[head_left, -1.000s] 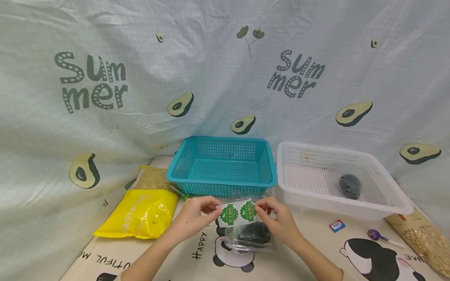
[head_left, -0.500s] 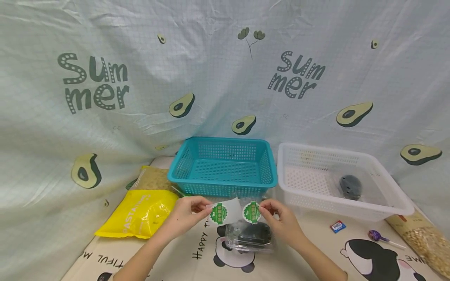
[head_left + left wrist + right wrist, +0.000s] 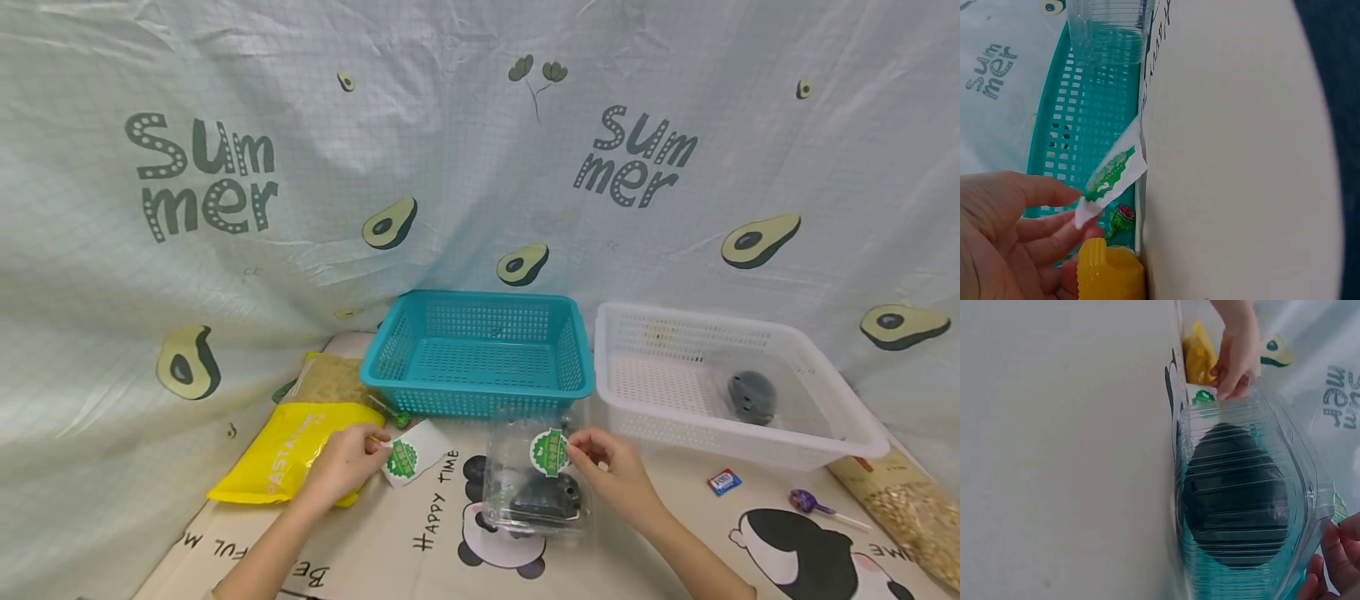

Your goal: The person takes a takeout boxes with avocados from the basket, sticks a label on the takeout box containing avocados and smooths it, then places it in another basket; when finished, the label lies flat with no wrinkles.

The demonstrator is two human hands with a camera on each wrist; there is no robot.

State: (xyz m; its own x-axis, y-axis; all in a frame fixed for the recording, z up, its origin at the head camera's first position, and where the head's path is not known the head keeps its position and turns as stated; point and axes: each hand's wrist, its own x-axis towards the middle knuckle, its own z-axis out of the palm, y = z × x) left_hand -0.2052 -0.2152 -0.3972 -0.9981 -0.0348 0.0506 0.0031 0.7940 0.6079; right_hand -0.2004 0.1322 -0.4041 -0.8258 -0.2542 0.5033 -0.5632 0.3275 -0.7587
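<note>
Between the thumb and fingers of my left hand [image 3: 347, 461] is a white backing sheet [image 3: 427, 446] bearing one round green sticker [image 3: 401, 458]; the left wrist view also shows this sheet [image 3: 1113, 175], tilted. My right hand [image 3: 613, 468] pinches the edge of a loose green-and-white round sticker [image 3: 550, 452], held over a clear plastic clamshell box [image 3: 501, 475]. Inside the box lies a dark rounded thing [image 3: 546, 497], egg-shaped in the right wrist view [image 3: 1235, 494]. The box is on the table, and whether the sticker touches it I cannot tell.
Behind the box stands a teal basket [image 3: 480, 400]. A white basket [image 3: 720, 433] to its right holds another clear box with a dark thing [image 3: 752, 396]. Yellow pasta bag [image 3: 315, 450], green lollipop [image 3: 402, 420], small wrapped sweet [image 3: 723, 482], purple lollipop [image 3: 804, 501] and grain bag [image 3: 900, 500] lie around.
The right-hand sticker has come off the backing sheet. My left hand has moved left and lowered the sheet toward the table, while my right hand has shifted slightly right with the sticker.
</note>
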